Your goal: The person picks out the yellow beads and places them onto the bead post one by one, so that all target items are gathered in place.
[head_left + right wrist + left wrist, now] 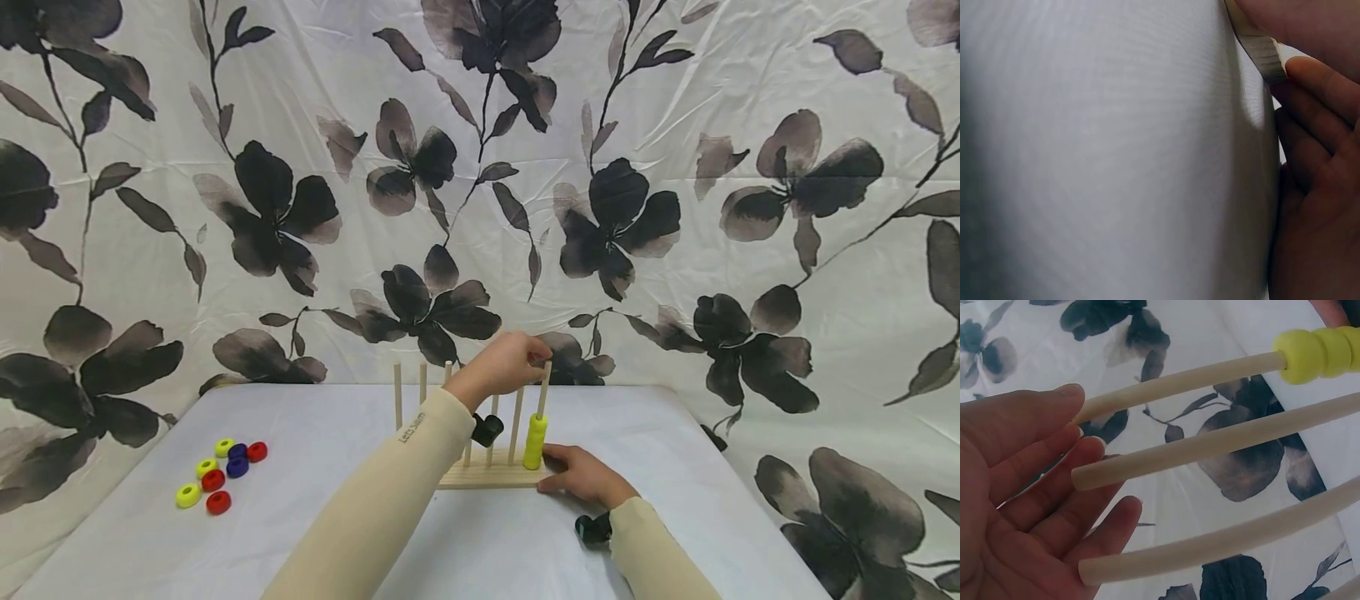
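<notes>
A wooden peg stand (487, 477) stands on the white table, its row of upright pegs partly hidden by the left arm. Several yellow rings (535, 443) are stacked low on its rightmost peg (543, 396). My left hand (510, 362) is at the top of that peg; in the left wrist view its thumb and index finger pinch the tip, and the other fingers spread behind the neighbouring pegs. My right hand (585, 477) holds the right end of the base, thumb at the front and fingers behind. In the right wrist view the base's end (1266, 59) lies against the fingers.
Loose yellow, red and blue rings lie in a group at the table's left, among them a yellow ring (188, 496), a red ring (218, 502) and a blue ring (237, 467). A floral cloth (480, 208) hangs behind the table (315, 433).
</notes>
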### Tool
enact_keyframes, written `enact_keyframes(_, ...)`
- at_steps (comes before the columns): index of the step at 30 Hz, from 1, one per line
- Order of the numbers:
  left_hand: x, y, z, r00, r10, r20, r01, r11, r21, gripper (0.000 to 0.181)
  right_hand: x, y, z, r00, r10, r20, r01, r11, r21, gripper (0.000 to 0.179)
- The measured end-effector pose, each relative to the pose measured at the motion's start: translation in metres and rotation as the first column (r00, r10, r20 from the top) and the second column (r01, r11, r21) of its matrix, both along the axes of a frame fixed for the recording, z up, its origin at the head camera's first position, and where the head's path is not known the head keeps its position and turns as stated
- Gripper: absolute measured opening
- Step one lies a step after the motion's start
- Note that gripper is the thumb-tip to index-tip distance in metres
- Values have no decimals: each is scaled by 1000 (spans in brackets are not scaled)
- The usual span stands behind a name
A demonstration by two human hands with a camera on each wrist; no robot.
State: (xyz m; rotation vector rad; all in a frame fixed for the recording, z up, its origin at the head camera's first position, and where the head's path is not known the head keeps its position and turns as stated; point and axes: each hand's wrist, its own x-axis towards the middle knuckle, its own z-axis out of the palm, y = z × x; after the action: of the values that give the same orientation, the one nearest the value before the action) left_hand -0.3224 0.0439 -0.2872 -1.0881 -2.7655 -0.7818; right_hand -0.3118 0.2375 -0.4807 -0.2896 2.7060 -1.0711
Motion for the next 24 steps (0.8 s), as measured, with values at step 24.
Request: enact_keyframes(24, 10, -86, -9, 981, 166, -104, -156, 983, 94, 33, 4, -3, -2, 1000, -15, -15, 15, 1000, 15, 77)
